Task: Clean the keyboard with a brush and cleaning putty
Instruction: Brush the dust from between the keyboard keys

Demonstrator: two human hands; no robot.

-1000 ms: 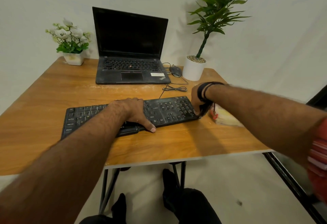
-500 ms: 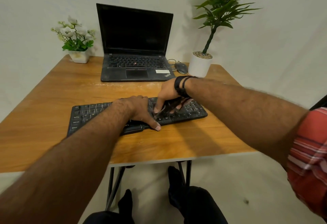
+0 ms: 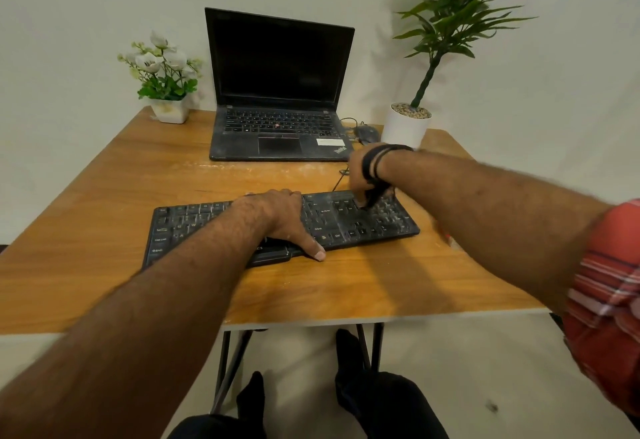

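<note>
Your left hand (image 3: 280, 217) lies flat, fingers relaxed, on the black keyboard (image 3: 346, 220) on the desk (image 3: 104, 230). Your right hand (image 3: 363, 175) pinches a dark brush (image 3: 375, 196) against the keys beyond and to its right.

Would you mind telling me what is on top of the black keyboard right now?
The left hand rests across the keyboard middle, thumb over its front edge. The right hand holds a dark brush against the right-side keys. The keys beneath the left hand are hidden.

Brush (image 3: 375, 196) on dusty keyboard (image 3: 349, 220) (right end)
</note>
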